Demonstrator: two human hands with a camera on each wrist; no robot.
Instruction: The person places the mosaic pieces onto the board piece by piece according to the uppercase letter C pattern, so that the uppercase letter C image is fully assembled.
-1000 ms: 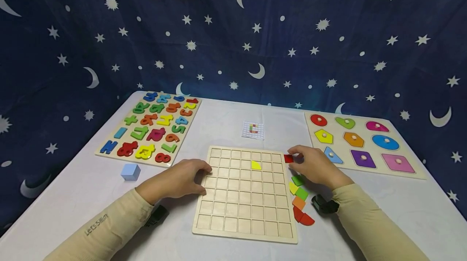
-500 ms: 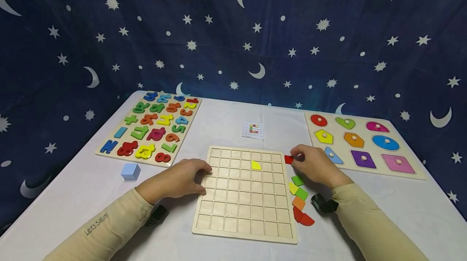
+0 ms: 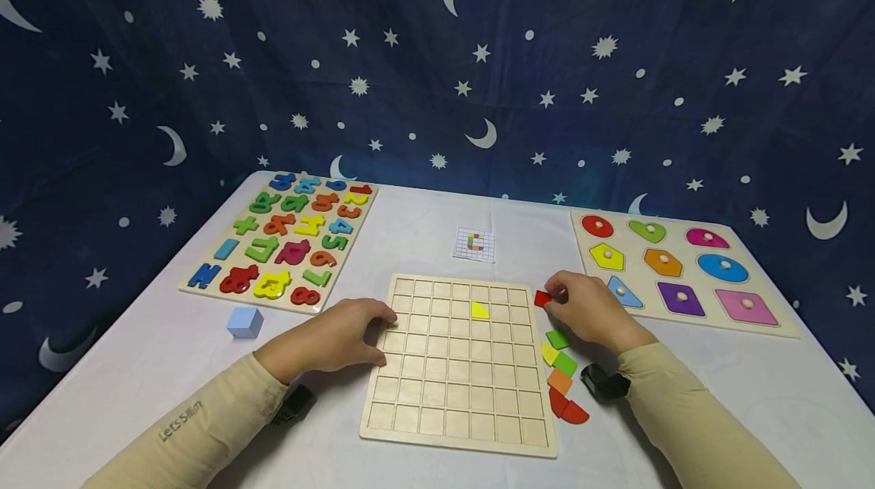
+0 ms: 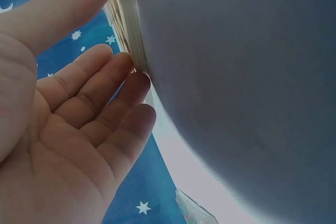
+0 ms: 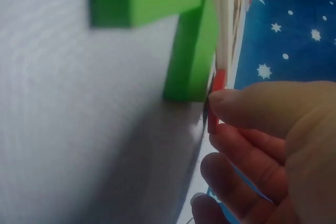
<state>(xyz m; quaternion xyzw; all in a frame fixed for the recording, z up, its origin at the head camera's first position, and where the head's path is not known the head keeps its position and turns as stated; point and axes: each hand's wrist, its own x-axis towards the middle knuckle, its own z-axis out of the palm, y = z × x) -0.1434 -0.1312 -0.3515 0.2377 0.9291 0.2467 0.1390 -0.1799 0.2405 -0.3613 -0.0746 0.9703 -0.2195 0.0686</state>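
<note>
My left hand [image 3: 335, 333] rests at the left edge of the wooden grid board [image 3: 458, 390]. In the left wrist view, its thumb and fingertips touch the board's edge [image 4: 131, 30], fingers fairly straight. A yellow quarter-round tile [image 3: 480, 310] sits in one cell of the upper part of the grid. Just off the board's upper right corner, my right hand [image 3: 591, 310] pinches a small red tile [image 3: 542, 298] between thumb and fingertips. The right wrist view shows that red tile [image 5: 216, 100] edge-on beside a green tile [image 5: 191, 59].
Loose green [image 3: 565, 363], yellow [image 3: 550, 353], orange [image 3: 560, 380] and red tiles [image 3: 575, 412] lie right of the board. Behind it is a pattern card [image 3: 475, 244]. A number puzzle [image 3: 273, 246] and blue cube [image 3: 244, 322] stand left, a knobbed shape puzzle [image 3: 639, 299] right.
The red tile has turned slightly and shifted a little to the right with my right fingertips. My left hand and the board have stayed in place.
</note>
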